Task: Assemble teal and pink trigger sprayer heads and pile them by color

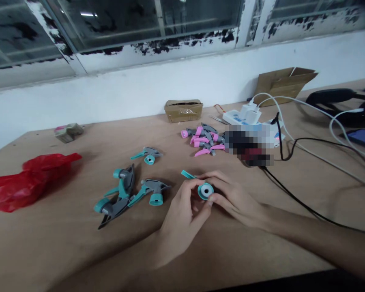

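Observation:
My left hand (182, 219) and my right hand (234, 196) meet over a teal and grey spray trigger head (205, 190), fingers pinched round its round teal cap, which faces me; its teal trigger lever sticks out to the left. Just left of my hands lie several more teal and grey trigger heads (124, 194) on the wooden table (79, 251), and one lone trigger head (148, 155) lies farther back. A pile of pink and grey trigger heads (202, 140) sits behind my hands.
A red plastic bag (27, 178) lies at the left. A small cardboard box (183, 110) and a larger box (281, 83) stand by the wall. A white power strip (246, 117) with white and black cables, a phone (363, 138) and black headgear (337, 99) fill the right side.

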Demonstrator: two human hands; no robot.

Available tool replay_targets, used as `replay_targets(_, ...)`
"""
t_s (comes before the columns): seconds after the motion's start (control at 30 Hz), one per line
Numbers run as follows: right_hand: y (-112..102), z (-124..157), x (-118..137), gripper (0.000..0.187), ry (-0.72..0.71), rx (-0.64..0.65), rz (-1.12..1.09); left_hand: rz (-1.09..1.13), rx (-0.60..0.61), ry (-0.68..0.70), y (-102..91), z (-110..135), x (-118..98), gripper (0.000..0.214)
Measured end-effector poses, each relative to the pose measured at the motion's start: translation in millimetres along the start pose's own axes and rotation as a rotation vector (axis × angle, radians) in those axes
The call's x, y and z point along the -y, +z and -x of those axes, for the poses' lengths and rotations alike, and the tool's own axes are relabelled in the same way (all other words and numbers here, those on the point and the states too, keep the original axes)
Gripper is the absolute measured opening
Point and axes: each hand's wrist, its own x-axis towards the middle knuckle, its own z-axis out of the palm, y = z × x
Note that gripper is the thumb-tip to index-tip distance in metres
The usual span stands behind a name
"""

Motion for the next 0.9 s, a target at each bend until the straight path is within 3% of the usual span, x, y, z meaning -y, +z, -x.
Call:
replay_targets(0.2, -4, 1, -4, 0.055, -0.007, 0.057, 0.06, 0.207, 0.042, -0.052, -6.7, -3, 6, 0.02)
replay_targets(0.37, -7, 1, -11, 0.029, -0.083, 0.106, 0.126, 0.224, 0.097, -0.107, -12.1, -2, 4, 0.019)
replay_targets(0.63, -4, 7, -6, 0.021, -0.095, -0.039, 0.418, 0.219, 0.119, -0.124, -10.8, -8, 6, 0.013)
replay_targets(0.9, -4, 4, 6, 0.015, -0.083, -0.078, 0.57, 0.375, 0.163, -0.223, -11.6, -16, 8, 0.018)
